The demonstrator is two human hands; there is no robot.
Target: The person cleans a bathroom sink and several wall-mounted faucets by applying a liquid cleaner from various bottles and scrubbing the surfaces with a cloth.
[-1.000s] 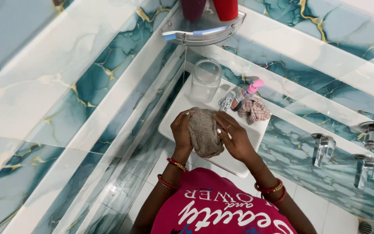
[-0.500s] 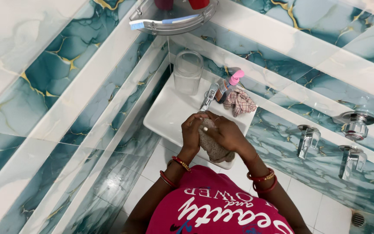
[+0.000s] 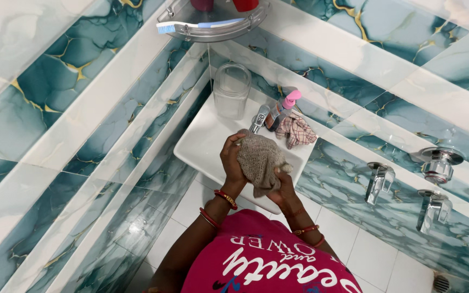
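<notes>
Head view: at frame centre, the left hand (image 3: 230, 160) and right hand (image 3: 282, 187) both close their fingers on a beige mesh cloth (image 3: 258, 160), held bunched above the near edge of the white sink (image 3: 202, 144). Just beyond the cloth stand the tap (image 3: 258, 118), a pink-capped bottle (image 3: 284, 106) and a checked rag (image 3: 296, 130), with a clear jar (image 3: 231, 89) at the sink's far corner. A toothbrush (image 3: 191, 26) lies on the corner shelf (image 3: 213, 33) at top centre; wall taps (image 3: 405, 179) sit at right.

Coarse matt woven cloth (image 3: 259, 161); glossy white ceramic basin (image 3: 204, 142).
</notes>
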